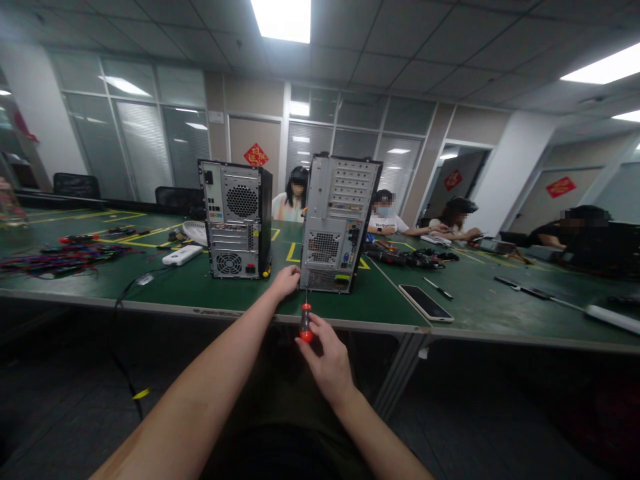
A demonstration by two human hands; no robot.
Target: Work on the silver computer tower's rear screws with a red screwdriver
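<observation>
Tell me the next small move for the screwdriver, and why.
Probably check that the screwdriver is seated before turning it. The right hand holds it with the shaft pointing at the lower left corner of the right-hand computer, but whether the tip meets a screw is too small to tell. The left hand, beside that corner, could perhaps steady things.

Grey tiled ceiling (210,33), bright light panels (281,19), glass partitions (86,133) with blinds (141,139), white pillars (523,147), black chairs (76,185), dark floor (55,393)
</observation>
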